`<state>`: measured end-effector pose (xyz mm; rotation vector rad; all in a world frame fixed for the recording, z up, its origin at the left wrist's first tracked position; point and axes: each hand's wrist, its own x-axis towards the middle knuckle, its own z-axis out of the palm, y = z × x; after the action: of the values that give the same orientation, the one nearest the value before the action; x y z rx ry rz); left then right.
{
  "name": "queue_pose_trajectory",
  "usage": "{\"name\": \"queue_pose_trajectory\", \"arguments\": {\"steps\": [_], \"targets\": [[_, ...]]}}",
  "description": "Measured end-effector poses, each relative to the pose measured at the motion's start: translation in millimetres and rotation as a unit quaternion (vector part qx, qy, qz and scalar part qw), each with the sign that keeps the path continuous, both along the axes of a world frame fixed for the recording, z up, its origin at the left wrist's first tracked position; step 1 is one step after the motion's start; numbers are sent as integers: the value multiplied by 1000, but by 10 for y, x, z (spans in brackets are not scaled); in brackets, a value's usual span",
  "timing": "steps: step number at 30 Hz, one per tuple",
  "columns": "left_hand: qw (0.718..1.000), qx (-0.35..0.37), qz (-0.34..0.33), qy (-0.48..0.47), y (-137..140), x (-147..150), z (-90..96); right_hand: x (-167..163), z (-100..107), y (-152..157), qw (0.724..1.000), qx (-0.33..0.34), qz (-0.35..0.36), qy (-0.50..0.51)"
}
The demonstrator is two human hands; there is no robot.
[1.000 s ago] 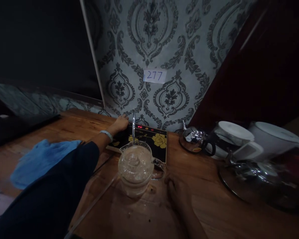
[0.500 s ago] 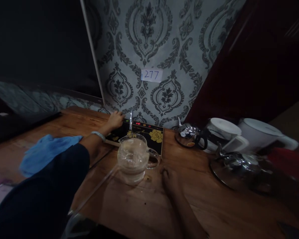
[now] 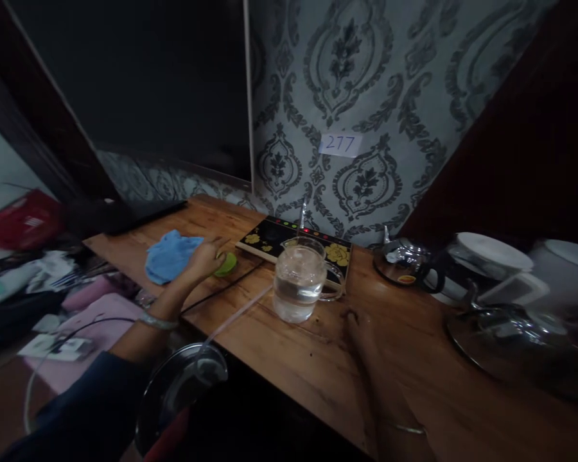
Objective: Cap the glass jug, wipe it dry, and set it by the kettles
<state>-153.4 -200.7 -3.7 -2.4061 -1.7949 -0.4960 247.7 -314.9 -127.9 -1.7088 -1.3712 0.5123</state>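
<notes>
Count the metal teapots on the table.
2: one teapot right of the glass pitcher; another teapot nearer the camera and farther right. Others may be hidden near the right edge.

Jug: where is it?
Head view, near the centre: the jug is on the table, in front of the cooktop, left of the right hand.

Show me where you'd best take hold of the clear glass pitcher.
Probably by the clear glass loop handle, coming from the right, where the right hand lies nearby: the handle sticks out that way from the rounded clear glass pitcher, which stands upright.
</notes>
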Motion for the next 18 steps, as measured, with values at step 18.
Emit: {"name": "queue_pose_trajectory", "arguments": {"steps": [18], "targets": [[994,-64,67,52,-90,-13,-457,-194,195,-54,990,69,-76,92]]}}
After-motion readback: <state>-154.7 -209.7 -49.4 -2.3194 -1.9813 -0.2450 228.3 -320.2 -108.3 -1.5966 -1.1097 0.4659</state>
